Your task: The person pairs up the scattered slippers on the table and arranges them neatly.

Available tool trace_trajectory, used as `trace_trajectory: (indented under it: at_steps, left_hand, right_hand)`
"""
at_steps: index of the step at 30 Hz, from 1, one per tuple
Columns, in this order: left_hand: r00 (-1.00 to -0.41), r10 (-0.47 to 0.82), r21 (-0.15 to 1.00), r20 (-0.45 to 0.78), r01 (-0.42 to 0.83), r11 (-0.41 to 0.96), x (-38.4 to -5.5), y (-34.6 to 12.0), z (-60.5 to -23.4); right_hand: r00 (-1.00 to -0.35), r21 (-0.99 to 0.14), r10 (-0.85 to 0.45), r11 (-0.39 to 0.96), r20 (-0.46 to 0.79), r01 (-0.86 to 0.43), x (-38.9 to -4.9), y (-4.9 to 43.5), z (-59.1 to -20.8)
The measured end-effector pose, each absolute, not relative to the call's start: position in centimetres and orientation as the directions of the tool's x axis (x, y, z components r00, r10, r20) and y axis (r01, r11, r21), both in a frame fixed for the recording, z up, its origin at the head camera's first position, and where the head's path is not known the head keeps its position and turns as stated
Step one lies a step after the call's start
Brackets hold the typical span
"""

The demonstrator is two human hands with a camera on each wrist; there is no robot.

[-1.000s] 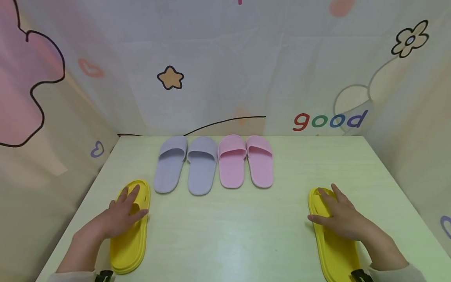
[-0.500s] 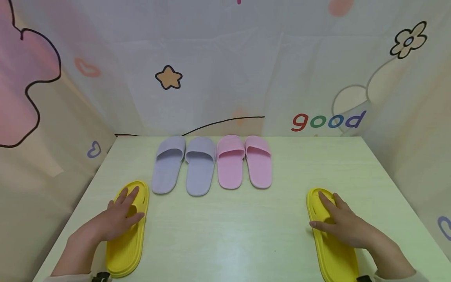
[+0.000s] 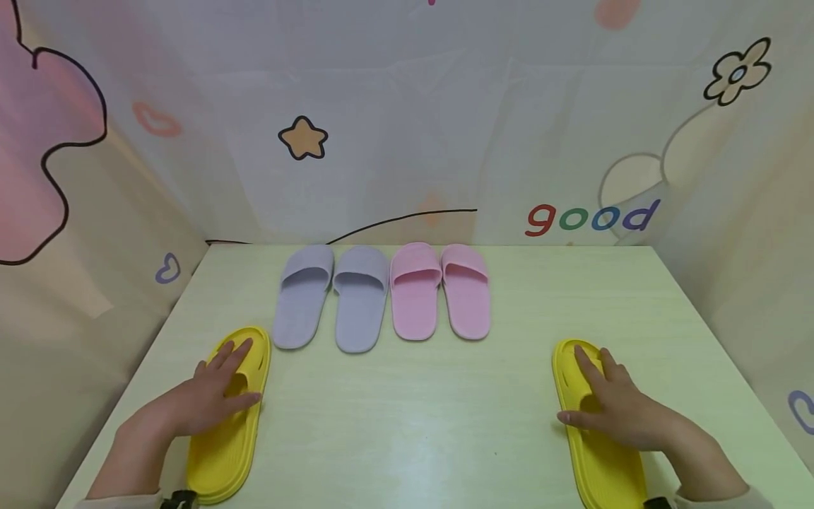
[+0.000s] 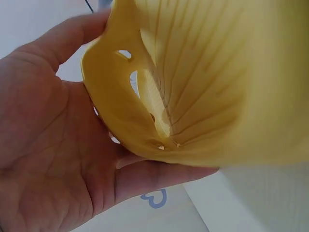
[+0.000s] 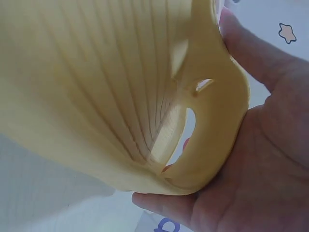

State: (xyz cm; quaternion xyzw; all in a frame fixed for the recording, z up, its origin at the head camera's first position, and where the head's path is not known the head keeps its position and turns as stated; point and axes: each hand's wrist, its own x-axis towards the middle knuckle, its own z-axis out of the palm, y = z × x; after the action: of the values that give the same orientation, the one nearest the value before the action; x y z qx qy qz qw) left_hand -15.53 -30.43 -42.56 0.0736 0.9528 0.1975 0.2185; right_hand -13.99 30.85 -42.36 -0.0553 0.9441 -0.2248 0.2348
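Observation:
My left hand [image 3: 206, 399] lies over the strap of a yellow slide slipper [image 3: 222, 459] on the table's left side, with fingers spread across its toe end. The left wrist view has the palm against the strap of this slipper [image 4: 120, 116], thumb along one side and little finger along the other. At right, my right hand [image 3: 626, 410] rests the same way on a second yellow slipper [image 3: 607, 466], its thumb reaching past the inner edge. Close up in the right wrist view, the slotted strap of that slipper [image 5: 217, 121] lies against the palm. Both slippers point away from me.
Along the back of the pale table [image 3: 420, 438] stand two lilac slippers [image 3: 299, 311] and two pink slippers [image 3: 415, 314] in a row, toes toward the wall. A printed cloth [image 3: 394, 127] bounds the table at the back and both sides.
Both thumbs have come slightly nearer to me, and the right hand has slid a little toward me. The left slipper's heel has swung slightly left. The head view has shifted a little.

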Motion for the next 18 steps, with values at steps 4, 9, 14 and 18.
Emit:
trace_trajectory:
  at_steps: [4,9,14,18]
  left_hand:
    - [-0.882,0.251,0.420,-0.398,0.068,0.905,-15.2,-30.7,-42.5]
    - [-0.868,0.293,0.456,-0.400,0.089,0.885,-15.0,-31.1,-42.3]
    - [-0.861,0.295,0.496,-0.415,0.058,0.867,-15.1,-31.4,-42.3]
    - [-0.862,0.287,0.497,-0.418,0.047,0.866,-15.2,-31.4,-42.4]
  right_hand:
    - [-0.865,-0.473,-0.250,0.881,-0.435,-0.016,-14.0,31.4,-42.4]
    - [-0.834,-0.521,-0.315,0.853,-0.453,-0.040,-13.9,32.6,-42.2]
    - [-0.830,-0.547,-0.331,0.836,-0.448,-0.038,-13.8,33.1,-42.5]
    - [-0.836,-0.540,-0.330,0.840,-0.439,-0.048,-13.9,33.2,-42.7]
